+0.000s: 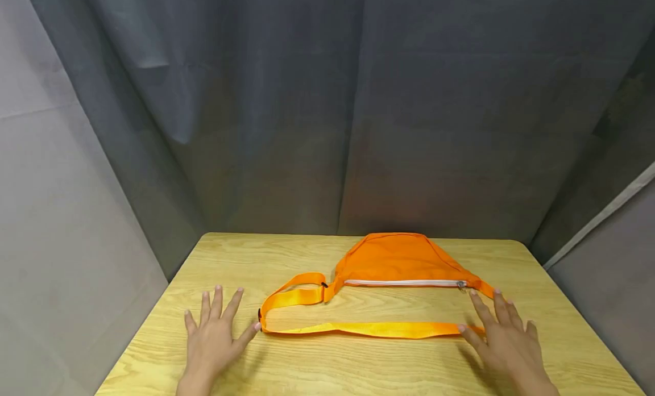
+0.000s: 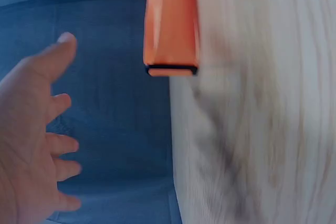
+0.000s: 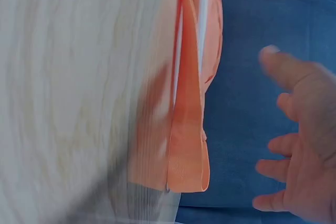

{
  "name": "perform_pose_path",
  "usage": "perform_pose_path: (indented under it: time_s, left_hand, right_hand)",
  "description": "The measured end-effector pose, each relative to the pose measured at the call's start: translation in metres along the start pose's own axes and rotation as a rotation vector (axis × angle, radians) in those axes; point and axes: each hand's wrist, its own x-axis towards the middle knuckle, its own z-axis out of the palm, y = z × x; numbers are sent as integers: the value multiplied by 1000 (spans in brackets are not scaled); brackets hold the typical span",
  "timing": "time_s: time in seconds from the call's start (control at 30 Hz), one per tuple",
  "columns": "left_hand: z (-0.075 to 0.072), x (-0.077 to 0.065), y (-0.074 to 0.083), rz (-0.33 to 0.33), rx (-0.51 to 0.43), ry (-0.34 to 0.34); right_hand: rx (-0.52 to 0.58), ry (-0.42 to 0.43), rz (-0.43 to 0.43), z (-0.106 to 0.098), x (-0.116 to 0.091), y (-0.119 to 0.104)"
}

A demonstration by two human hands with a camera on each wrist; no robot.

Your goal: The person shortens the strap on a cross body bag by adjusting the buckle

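Note:
An orange waist bag [image 1: 401,257] lies on the wooden table, its white zipper [image 1: 404,283] facing the front edge. Its yellow-orange strap [image 1: 378,329] loops out to the left and runs back along the front; a dark buckle [image 1: 260,316] sits at the left bend. My left hand [image 1: 212,336] is spread with straight fingers just left of that bend, the thumb tip close by the strap. Over the strap's right end hovers my right hand [image 1: 506,339], fingers spread, overlapping it in the head view. Both wrist views show the hands apart from the strap [image 2: 172,24] and holding nothing.
The light wooden table [image 1: 307,367] has rounded far corners. Dark grey curtains [image 1: 276,112] hang right behind it, with paler cloth panels [image 1: 66,214] at the left and right sides. Shadows of the hands fall on the tabletop.

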Motion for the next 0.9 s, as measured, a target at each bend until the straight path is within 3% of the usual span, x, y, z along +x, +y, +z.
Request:
perform_pose_path:
  time_s: [0.2, 0.33, 0.43, 0.67, 0.9]
  left_hand:
    - [0, -5, 6, 43, -124, 98]
    - [2, -4, 5, 72, -202, 126]
    - [3, -4, 5, 68, -252, 98]
    - [8, -2, 2, 6, -356, -42]
    - [17, 2, -4, -9, -403, -77]
  right_hand:
    - [43, 53, -73, -2, -8, -7]
    - [99, 102, -115, 4, -9, -18]
    - [139, 120, -122, 9, -9, -28]
    - [228, 122, -115, 17, -7, -52]
    - [306, 78, -112, 22, -1, -74]
